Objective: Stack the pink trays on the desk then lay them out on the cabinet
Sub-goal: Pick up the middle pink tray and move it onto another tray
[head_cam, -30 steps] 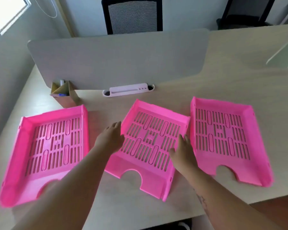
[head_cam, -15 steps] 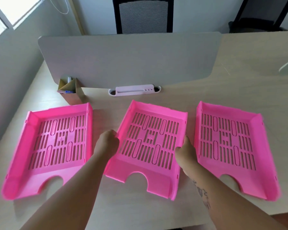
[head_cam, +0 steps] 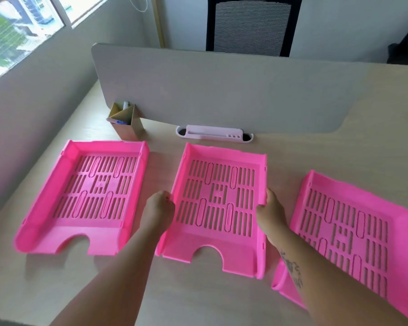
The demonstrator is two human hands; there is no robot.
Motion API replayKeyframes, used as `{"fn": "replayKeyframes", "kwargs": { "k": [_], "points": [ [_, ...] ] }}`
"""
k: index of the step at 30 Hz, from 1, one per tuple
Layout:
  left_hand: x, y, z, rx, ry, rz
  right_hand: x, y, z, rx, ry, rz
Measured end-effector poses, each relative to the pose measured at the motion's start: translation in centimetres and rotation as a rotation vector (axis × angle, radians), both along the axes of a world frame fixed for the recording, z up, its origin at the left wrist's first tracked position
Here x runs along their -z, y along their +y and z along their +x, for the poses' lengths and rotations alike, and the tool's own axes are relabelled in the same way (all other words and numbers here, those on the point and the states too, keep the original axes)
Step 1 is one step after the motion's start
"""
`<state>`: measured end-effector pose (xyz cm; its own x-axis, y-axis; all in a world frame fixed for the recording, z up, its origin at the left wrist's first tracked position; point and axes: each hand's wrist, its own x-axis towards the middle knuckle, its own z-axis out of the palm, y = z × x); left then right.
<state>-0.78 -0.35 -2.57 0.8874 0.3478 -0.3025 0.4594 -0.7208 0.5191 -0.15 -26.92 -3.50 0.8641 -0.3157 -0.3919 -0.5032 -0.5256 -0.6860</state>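
Three pink slotted trays lie side by side on the light wooden desk (head_cam: 198, 300). The middle tray (head_cam: 218, 203) sits straight in front of me. My left hand (head_cam: 159, 208) grips its left wall and my right hand (head_cam: 270, 214) grips its right wall, fingers curled over the rims. The left tray (head_cam: 92, 191) lies flat, apart from my left hand. The right tray (head_cam: 353, 234) lies angled at the right, partly hidden behind my right forearm. Each tray has a rounded notch in its near edge.
A grey divider panel (head_cam: 222, 90) stands across the desk behind the trays. A cardboard pen holder (head_cam: 125, 122) and a white cable tray (head_cam: 213, 134) sit at its foot. A black chair (head_cam: 251, 27) stands beyond. A wall and window are at the left.
Both hands closed onto the middle tray's side walls and turned it from angled to square. The view shifted so the right tray now sits lower right.
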Motion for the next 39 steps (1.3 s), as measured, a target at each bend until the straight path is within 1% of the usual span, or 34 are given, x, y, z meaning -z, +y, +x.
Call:
{"fn": "replayKeyframes", "kwargs": {
  "k": [5,8,10,12,14,17,19,23,27,30,32,36,39],
  "points": [
    [0.1,0.1,0.1,-0.017,-0.030,0.012,-0.6,-0.4,1.0,-0.089,-0.005,-0.040],
    [-1.1,1.2,-0.3,-0.031,-0.105,0.022,-1.7,0.5,2.0,-0.203,-0.148,-0.231],
    [-2.3,2.6,-0.7,-0.062,-0.157,0.032,-2.9,2.3,2.8,-0.320,-0.253,-0.313],
    [-3.3,4.8,-1.2,-0.089,-0.211,0.073,-4.0,5.1,3.6,-0.431,-0.310,-0.301],
    [-3.8,7.5,-1.9,-0.118,-0.257,0.124,-4.5,8.4,4.0,-0.537,-0.327,-0.242],
    [-4.4,12.1,-2.9,-0.189,-0.271,0.206,-4.9,13.9,4.2,-0.666,-0.307,-0.133],
    [-4.3,15.4,-3.5,-0.235,-0.263,0.251,-5.1,17.6,4.1,-0.692,-0.271,-0.086],
    [-3.4,21.8,-3.8,-0.278,-0.182,0.297,-4.7,24.1,4.3,-0.635,-0.112,-0.007],
    [-1.8,26.8,-3.8,-0.312,-0.063,0.257,-3.4,28.7,4.3,-0.568,0.018,0.057],
    [-0.4,29.2,-3.6,-0.317,0.005,0.184,-2.0,30.9,4.1,-0.448,0.097,0.116],
    [0.3,30.3,-3.4,-0.321,0.040,0.138,-0.7,32.0,4.0,-0.374,0.119,0.132],
    [1.0,31.9,-3.3,-0.345,0.036,0.157,0.2,33.0,3.8,-0.238,0.109,0.130],
    [0.2,32.2,-3.4,-0.303,0.000,0.167,-0.9,32.6,3.6,-0.221,0.093,0.111]
  ]
}}
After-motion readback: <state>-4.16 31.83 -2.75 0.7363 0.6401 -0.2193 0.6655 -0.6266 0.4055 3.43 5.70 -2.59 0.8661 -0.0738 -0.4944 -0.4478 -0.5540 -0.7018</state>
